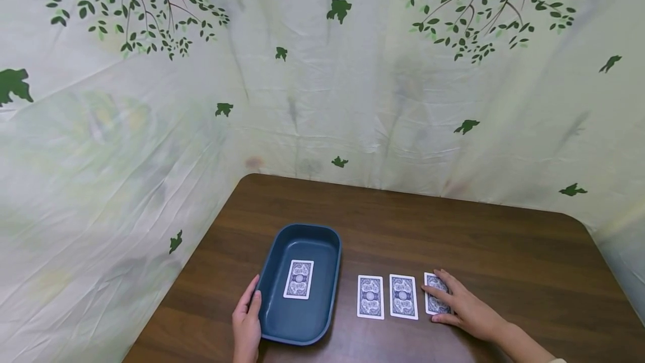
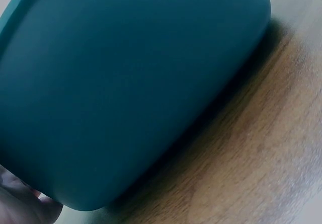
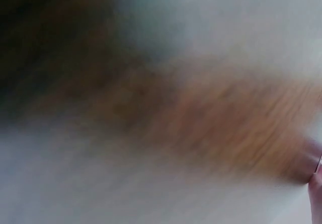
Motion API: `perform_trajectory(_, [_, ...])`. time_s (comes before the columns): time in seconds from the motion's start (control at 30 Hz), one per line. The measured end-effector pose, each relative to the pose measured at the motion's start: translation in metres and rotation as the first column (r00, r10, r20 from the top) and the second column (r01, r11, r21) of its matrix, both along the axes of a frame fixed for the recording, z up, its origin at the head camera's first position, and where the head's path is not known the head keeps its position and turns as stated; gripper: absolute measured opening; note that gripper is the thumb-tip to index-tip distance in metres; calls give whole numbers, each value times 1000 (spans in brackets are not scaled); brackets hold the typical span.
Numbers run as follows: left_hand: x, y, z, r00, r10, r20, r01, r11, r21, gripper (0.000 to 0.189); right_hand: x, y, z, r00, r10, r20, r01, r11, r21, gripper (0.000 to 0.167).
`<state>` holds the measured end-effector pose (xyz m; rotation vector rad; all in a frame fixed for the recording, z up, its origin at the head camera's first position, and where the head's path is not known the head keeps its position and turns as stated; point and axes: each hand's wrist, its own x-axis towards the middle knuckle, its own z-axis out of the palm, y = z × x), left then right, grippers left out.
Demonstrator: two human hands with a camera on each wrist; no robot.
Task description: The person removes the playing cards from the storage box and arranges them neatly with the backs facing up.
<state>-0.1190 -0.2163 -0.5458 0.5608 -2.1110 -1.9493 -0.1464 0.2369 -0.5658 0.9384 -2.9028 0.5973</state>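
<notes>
My left hand (image 1: 247, 318) grips the left side of a dark blue tray (image 1: 299, 321), thumb at the rim. A patterned playing card (image 1: 299, 279) lies back up inside it. In the left wrist view the tray's outer wall (image 2: 126, 93) fills most of the picture, with part of the hand low at the left. My right hand (image 1: 471, 310) holds the rightmost playing card (image 1: 435, 294) by its edges, its fingers covering part of the back. The right wrist view is mostly blurred, with fingertips (image 3: 315, 194) at its right edge.
Two more playing cards, a left one (image 1: 370, 297) and a middle one (image 1: 403, 296), lie back up in a row between the tray and my right hand. Everything is on a brown wooden table (image 1: 403, 223). Behind it hangs a pale leaf-patterned cloth (image 1: 353, 83).
</notes>
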Motion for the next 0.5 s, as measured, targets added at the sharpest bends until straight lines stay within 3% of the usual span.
perform_trajectory(0.3, [0,-1,-1,1000,1,-1,-1,1000,-12,42,-1,1,0,1000,-5,28,5,1000,-20,61])
perform_trajectory(0.5, [0,-2,-2,1000,7,-7,-7,1000,-11,41,-5,-1,9,999,-27,17,29,994,-105,71])
